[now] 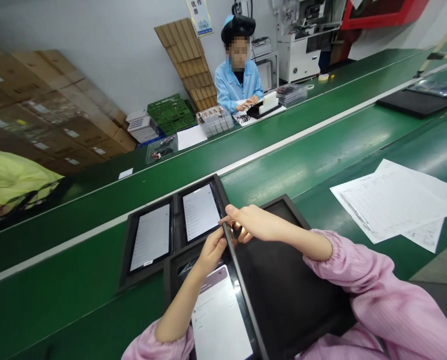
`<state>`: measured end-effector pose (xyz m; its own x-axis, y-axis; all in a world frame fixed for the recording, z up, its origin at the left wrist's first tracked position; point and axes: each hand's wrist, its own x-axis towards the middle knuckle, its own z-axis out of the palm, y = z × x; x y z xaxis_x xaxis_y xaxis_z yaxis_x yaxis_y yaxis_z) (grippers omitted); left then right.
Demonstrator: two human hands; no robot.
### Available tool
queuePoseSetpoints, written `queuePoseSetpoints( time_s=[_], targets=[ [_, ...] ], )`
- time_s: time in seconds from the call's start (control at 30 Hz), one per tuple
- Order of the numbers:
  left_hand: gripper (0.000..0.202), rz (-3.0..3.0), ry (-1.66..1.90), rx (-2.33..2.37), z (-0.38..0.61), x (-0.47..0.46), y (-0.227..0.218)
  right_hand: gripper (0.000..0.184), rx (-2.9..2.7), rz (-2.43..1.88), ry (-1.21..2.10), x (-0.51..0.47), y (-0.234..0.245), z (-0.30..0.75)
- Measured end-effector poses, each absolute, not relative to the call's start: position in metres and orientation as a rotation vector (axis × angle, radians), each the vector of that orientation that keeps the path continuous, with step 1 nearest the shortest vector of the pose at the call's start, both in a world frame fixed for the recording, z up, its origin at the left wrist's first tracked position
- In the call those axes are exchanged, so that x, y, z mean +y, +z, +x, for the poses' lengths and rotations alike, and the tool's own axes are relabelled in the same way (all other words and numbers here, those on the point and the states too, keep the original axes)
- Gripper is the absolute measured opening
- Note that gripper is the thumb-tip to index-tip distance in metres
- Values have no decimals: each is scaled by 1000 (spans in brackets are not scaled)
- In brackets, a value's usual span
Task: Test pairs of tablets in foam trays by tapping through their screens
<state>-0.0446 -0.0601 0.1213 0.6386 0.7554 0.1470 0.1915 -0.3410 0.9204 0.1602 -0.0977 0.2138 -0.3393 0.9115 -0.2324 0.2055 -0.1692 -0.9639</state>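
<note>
A thin, dark, grey-edged tablet-like slab point(247, 300) is being held edge-on over the black trays on the green tabletop point(91, 305). Its upper end is being pinched by the bent fingers of the left hand point(212, 249) and by the thumb and forefinger of the right hand point(254, 222); the right hand's other fingers are being curled beside a small, dark, shiny round part point(237, 230), too blurred to name.

Just left of the slab, a lit white screen with a purple header point(223, 320) is being shown; whether it belongs to the slab cannot be told, and its text is being rendered too small to read.

Two black-framed tablets, a left one point(153, 232) and a right one point(200, 210), are being held in a black two-compartment tray point(177, 230). List-like lines are being displayed on both, unreadable, and a small white label is being carried by each.

On the blue-and-white wall poster point(200, 17), the characters 优, 质 and 作 are being displayed; its smaller lines are being blurred. Print on the white paper sheets point(390, 200) and labels on the brown cardboard cartons point(50, 110) are likewise being left illegible.
</note>
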Motion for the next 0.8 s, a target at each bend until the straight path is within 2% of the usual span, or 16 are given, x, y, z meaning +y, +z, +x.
queuePoseSetpoints(
  time_s=[0.13, 0.27, 0.4, 0.5, 0.53, 0.57, 0.67, 0.7, 0.73, 0.8],
  targets=[
    [75, 2051, 603, 711, -45, -58, 129, 65, -1346, -1288, 1692, -100, 211, 173],
    [57, 2290, 597, 823, -44, -53, 138, 61, -1287, -1304, 1759, -103, 195, 197],
    [39, 2219, 585, 1161, -51, -44, 150, 72, -1498, -1485, 1354, -102, 167, 229],
    [28, 2183, 279, 1285, -62, -46, 161, 73, -1618, -1610, 1222, -102, 147, 245],
    [20, 2192, 162, 1277, -66, -49, 163, 71, -1647, -1646, 1203, -105, 142, 248],
    [21, 2219, 56, 1244, -68, -54, 163, 67, -1677, -1674, 1160, -108, 137, 249],
    [74, 2418, -149, 1155, -69, -66, 158, 61, -1786, -1704, 894, -125, 130, 246],
    [80, 2480, -158, 1167, -68, -67, 156, 62, -1825, -1708, 788, -132, 129, 245],
    [73, 2513, -118, 1208, -67, -65, 156, 64, -1864, -1709, 683, -138, 130, 244],
    [37, 2504, 74, 1369, -69, -58, 160, 63, -1942, -1679, 498, -150, 132, 244]
  ],
)
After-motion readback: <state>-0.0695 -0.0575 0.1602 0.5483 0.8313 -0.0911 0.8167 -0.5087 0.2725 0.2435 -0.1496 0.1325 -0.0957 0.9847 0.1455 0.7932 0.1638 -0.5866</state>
